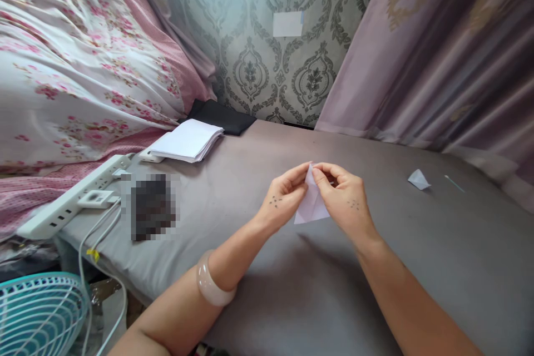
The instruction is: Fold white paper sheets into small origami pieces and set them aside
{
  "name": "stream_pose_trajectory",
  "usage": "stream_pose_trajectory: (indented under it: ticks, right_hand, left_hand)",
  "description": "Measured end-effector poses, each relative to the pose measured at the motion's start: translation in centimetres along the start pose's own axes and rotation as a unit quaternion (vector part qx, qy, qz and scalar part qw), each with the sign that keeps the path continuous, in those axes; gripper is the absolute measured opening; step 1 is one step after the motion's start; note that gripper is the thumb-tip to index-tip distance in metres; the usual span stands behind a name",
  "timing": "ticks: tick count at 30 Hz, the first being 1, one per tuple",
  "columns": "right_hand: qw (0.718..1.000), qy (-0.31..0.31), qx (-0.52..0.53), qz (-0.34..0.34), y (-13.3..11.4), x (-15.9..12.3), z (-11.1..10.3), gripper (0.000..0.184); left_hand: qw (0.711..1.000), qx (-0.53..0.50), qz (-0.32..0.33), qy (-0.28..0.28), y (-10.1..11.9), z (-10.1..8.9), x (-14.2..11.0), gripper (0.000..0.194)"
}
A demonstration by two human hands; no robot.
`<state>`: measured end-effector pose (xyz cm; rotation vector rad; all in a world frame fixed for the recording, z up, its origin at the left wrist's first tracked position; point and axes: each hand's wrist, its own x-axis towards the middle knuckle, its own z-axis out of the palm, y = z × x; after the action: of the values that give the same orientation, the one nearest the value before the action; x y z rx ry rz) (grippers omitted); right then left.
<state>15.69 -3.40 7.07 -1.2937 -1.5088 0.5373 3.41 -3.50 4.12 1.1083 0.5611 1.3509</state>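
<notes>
Between my two hands is a folded sheet of paper (311, 206), pale and roughly triangular, its point up and its wide edge down. My left hand (286, 192) pinches it near the top from the left side. From the right, the thumb and fingers of my right hand (344, 189) are closed on the same upper part. Both hands are above the grey-covered surface (258, 256). The fingertips partly cover the paper's top. A small folded white paper piece (419, 179) lies off to the right, apart from my hands.
A stack of white paper (187, 140) lies at the back left by a black flat item (229, 117). A power strip (75, 200) with cables runs along the left edge, beside a blurred-out dark object (153, 207). A fan (39, 311) stands lower left. A cotton swab (454, 183) lies right.
</notes>
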Motion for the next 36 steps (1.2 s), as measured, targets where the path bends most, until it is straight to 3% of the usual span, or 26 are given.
stream_pose_trajectory:
  ticks: [5, 13, 21, 31, 36]
  right_hand:
    - [1.0, -0.007, -0.017, -0.008, 0.1, -0.4, 0.3, 0.026]
    - [0.996, -0.007, -0.071, -0.054, -0.2, -0.7, 0.9, 0.022]
    - [0.998, -0.035, -0.045, -0.035, -0.2, -1.5, 1.5, 0.022]
    - [0.988, -0.059, 0.041, 0.134, 0.3, -0.8, 0.8, 0.033]
    - [0.986, -0.059, 0.063, 0.141, 0.8, -0.2, 0.5, 0.045]
  left_hand:
    - [0.998, -0.01, -0.031, 0.056, 0.3, -0.2, 0.1, 0.032]
    - [0.993, -0.021, -0.051, 0.1, 0.7, -0.1, 0.2, 0.029]
    - [0.984, 0.003, -0.016, 0.177, 1.1, -0.3, 0.3, 0.019]
    - [0.986, -0.03, -0.05, 0.154, 1.2, -0.4, 0.3, 0.024]
    - [0.985, -0.094, -0.104, 0.101, 1.1, -1.2, 0.7, 0.025]
